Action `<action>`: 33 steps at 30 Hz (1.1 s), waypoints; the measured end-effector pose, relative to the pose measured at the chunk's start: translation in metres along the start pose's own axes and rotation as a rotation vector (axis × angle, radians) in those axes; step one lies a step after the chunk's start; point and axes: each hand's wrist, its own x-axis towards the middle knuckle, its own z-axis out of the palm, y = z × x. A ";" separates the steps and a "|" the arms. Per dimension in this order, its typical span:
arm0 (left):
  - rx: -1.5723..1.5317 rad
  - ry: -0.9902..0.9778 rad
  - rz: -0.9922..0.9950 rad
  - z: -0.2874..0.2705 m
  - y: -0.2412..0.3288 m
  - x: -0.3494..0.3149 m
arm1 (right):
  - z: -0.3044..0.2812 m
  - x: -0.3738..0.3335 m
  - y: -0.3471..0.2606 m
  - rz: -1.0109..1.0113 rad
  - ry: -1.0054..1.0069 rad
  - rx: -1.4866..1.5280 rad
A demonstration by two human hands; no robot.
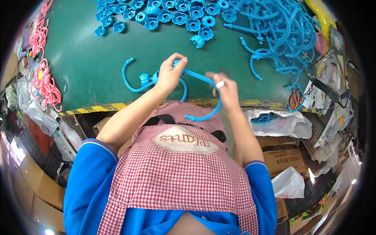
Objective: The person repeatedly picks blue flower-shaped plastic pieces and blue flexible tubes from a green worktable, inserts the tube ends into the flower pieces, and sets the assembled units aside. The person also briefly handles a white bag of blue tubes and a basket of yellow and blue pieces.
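My left hand [171, 75] is closed near the table's front edge, pinching a small blue plastic piece at the upper end of a curved blue tube [199, 76]. My right hand [227, 91], slightly blurred, has its fingers around the same tube farther along. From there the tube bends down, its free end hanging over my apron. Beside my left hand, another curved blue tube [129, 87] lies on the green table [86, 58]. A blue flower-shaped cup [145, 79] sits on it, and my left hand and wrist hide part of it.
Several blue flower-shaped cups [179, 18] are spread along the far side. A tangled heap of blue tubes [284, 31] fills the far right. Red-handled scissors [294, 98] are at the right front edge. Pink tube chains [47, 84] hang at left. Below right is a white bag [293, 124].
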 end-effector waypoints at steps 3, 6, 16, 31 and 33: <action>0.992 0.265 0.546 -0.018 -0.005 0.016 | -0.066 0.054 0.055 -0.349 0.825 -0.787; 0.955 0.073 0.652 0.005 -0.010 0.046 | -0.090 0.065 0.083 -0.059 0.849 -0.984; 0.695 -0.182 0.440 0.022 -0.010 0.066 | -0.026 0.003 0.023 -0.186 0.488 -0.534; -0.766 -0.405 -0.342 -0.005 0.023 0.036 | -0.013 -0.032 -0.043 0.070 0.084 0.785; -0.668 -0.330 -0.216 -0.002 0.026 0.027 | 0.000 -0.033 -0.043 0.142 0.096 0.940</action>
